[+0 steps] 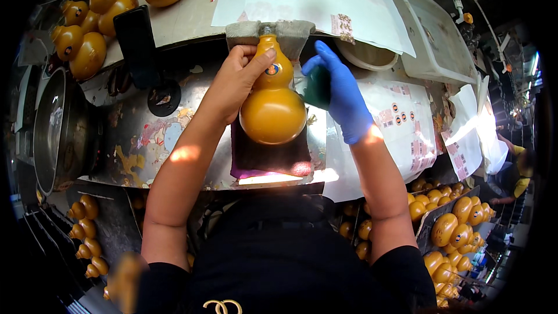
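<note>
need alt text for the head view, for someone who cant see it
A person's bare left hand steadies an orange gourd-shaped bottle lying on a dark cloth, while the blue-gloved right hand holds a dark green pad beside it. More orange bottles sit at upper left, sticker sheets to the right.

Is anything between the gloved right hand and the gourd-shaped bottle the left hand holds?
Yes. The right hand presses a dark green pad against the side of the gourd-shaped bottle, so the pad lies between them. The left hand grips the bottle's neck directly.
</note>
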The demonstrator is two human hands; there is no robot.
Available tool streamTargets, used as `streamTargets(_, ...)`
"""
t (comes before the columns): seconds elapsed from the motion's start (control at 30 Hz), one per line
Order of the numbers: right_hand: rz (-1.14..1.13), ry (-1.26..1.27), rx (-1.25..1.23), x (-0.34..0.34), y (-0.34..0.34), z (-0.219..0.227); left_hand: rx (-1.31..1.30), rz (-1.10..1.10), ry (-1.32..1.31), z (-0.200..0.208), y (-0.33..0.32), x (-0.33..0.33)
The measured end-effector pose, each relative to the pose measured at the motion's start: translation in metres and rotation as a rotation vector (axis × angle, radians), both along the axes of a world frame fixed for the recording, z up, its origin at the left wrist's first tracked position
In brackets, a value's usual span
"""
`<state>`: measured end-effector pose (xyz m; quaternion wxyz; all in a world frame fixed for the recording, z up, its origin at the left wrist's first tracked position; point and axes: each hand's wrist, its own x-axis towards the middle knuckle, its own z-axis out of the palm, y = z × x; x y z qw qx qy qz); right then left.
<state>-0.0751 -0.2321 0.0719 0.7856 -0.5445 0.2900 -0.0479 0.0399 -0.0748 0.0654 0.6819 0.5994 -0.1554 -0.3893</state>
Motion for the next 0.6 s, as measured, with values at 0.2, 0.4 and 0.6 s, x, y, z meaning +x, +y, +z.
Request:
streamTargets(0.2, 0.374, 0.186, -0.529, 0.025, 0.009, 0.016, -0.207, -0.063, 0.095, -0.010, 0.017, -0.004)
streamTargets(0.4, 0.398, 0.070, -0.422, 0.028, 0.003, 0.000, -0.201, -0.091, 0.023, -0.009, 0.019, -0.006)
streamTargets(0.6, 0.414, 0.071, -0.272, 0.020, 0.004, 0.012, -0.237, -0.075, 0.176, -0.009, 0.015, 0.000)
